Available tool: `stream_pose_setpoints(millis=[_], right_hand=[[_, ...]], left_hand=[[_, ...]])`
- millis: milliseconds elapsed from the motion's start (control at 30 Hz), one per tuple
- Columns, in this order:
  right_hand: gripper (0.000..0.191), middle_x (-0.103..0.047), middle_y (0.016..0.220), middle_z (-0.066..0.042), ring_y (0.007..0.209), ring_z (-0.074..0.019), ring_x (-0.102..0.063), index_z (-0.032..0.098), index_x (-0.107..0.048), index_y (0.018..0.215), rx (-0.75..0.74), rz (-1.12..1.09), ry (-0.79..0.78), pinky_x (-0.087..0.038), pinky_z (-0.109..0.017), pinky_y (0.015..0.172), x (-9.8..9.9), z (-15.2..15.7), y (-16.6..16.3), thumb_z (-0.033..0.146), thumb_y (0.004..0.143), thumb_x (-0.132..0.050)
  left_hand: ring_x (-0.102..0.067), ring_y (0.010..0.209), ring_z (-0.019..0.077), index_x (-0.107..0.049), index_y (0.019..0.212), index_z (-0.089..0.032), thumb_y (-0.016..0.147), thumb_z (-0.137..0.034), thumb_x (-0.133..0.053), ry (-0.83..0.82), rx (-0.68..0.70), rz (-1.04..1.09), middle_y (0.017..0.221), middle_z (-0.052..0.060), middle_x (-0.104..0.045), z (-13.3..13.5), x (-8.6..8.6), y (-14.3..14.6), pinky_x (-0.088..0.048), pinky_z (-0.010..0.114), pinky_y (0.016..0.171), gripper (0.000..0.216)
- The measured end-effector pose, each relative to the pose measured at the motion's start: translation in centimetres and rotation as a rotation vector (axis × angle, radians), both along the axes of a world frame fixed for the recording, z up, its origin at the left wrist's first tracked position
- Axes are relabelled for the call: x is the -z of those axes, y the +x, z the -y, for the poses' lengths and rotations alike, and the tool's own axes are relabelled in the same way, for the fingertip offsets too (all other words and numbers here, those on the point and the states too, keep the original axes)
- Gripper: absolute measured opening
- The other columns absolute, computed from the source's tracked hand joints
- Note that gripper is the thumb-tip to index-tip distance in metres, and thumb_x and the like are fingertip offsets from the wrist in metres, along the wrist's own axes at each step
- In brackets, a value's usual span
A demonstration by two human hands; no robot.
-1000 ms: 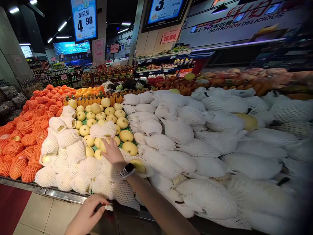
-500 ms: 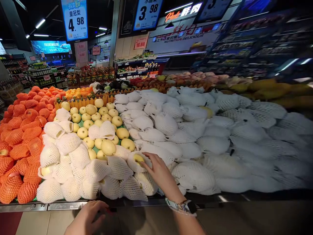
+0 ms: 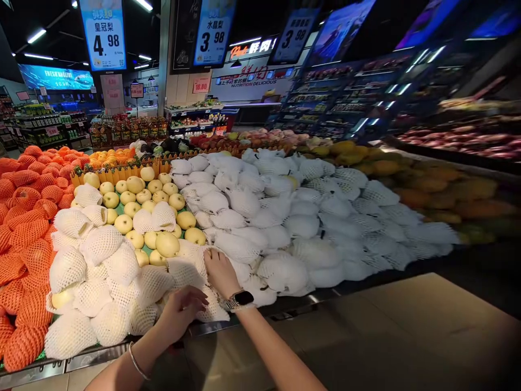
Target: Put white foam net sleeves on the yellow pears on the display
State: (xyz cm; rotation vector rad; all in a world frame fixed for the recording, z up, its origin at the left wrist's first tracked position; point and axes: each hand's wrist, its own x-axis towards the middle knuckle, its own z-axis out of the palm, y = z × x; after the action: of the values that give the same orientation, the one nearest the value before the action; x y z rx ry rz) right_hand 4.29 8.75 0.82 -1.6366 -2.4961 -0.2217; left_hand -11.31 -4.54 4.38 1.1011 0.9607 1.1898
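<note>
My right hand (image 3: 220, 271), a watch on its wrist, lies over a white foam-netted pear (image 3: 194, 263) in the front row of a fruit display and grips it. My left hand (image 3: 183, 308), a thin bracelet on its wrist, curls its fingers around the lower front of the same netted pear (image 3: 211, 310) by the display's edge. The two hands are almost touching. Just behind them lie bare yellow pears (image 3: 166, 244), with more netted pears (image 3: 101, 244) to the left.
A big heap of white-netted fruit (image 3: 301, 225) spreads to the right, orange-netted fruit (image 3: 24, 228) to the left. A metal rail (image 3: 81, 358) edges the display. Price signs 4.98 (image 3: 103, 32) and 3.98 (image 3: 214, 32) hang above. Tiled floor (image 3: 407, 336) lies at the right.
My view has swung right. My right hand left the bare yellow pears and came to the front-row netted pear. My left hand rose from the rail to the same pear.
</note>
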Motion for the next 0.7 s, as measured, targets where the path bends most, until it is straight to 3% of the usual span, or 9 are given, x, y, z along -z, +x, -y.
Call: stream_pose_setpoints(millis=[67,167,333,467,600,700], right_hand=[[0.039,-0.06,0.112,-0.016,0.102,-0.029,-0.055,0.007,-0.058,0.111,-0.008,-0.009,0.007,-0.044,-0.038,0.086,-0.1,-0.3,0.7,-0.002,0.073,-0.055],[0.036,-0.06,0.108,-0.014,0.099,-0.027,-0.055,0.009,-0.059,0.109,-0.045,-0.053,0.024,-0.043,-0.037,0.086,-0.2,-0.6,1.7,-0.002,0.075,-0.05],[0.038,-0.059,0.112,-0.019,0.104,-0.0306,-0.053,0.009,-0.059,0.107,-0.141,-0.221,0.078,-0.045,-0.041,0.091,0.9,-0.6,3.0,0.0,0.073,-0.045],[0.044,-0.055,0.121,-0.018,0.116,-0.0314,-0.051,0.012,-0.053,0.118,-0.195,-0.417,0.155,-0.045,-0.046,0.1,2.9,0.2,4.8,0.008,0.074,-0.045],[0.049,-0.049,0.125,-0.017,0.12,-0.0331,-0.051,0.019,-0.041,0.126,-0.131,-0.633,0.239,-0.048,-0.053,0.097,5.0,1.5,6.8,0.014,0.077,-0.042],[0.053,-0.043,0.128,-0.019,0.123,-0.0364,-0.048,0.019,-0.031,0.132,-0.027,-0.788,0.277,-0.046,-0.06,0.097,5.9,3.0,7.3,0.02,0.081,-0.045]], left_hand=[[-0.062,0.076,0.0194,-0.063,0.088,-0.016,0.077,-0.04,-0.063,-0.081,0.004,0.098,0.086,0.008,-0.068,-0.9,1.3,1.1,-0.051,0.036,0.077,0.026],[-0.065,0.078,0.0188,-0.061,0.091,-0.016,0.073,-0.039,-0.067,-0.202,0.0,0.245,0.089,0.008,-0.068,-1.8,2.4,2.0,-0.051,0.037,0.082,0.029],[-0.067,0.089,0.0234,-0.066,0.093,-0.016,0.072,-0.037,-0.071,-0.3,0.016,0.385,0.091,0.009,-0.072,-2.7,1.5,1.9,-0.05,0.039,0.093,0.03],[-0.066,0.101,0.0262,-0.065,0.095,-0.018,0.071,-0.035,-0.074,-0.337,-0.026,0.424,0.098,0.01,-0.071,-2.6,1.4,2.5,-0.049,0.04,0.099,0.031],[-0.06,0.116,0.0263,-0.062,0.097,-0.022,0.073,-0.04,-0.071,-0.359,-0.117,0.423,0.113,0.009,-0.067,-2.6,2.0,4.8,-0.045,0.039,0.105,0.031],[-0.06,0.116,0.0297,-0.061,0.097,-0.021,0.077,-0.054,-0.064,-0.353,-0.133,0.4,0.115,0.013,-0.066,-3.1,1.5,6.8,-0.047,0.044,0.103,0.038]])
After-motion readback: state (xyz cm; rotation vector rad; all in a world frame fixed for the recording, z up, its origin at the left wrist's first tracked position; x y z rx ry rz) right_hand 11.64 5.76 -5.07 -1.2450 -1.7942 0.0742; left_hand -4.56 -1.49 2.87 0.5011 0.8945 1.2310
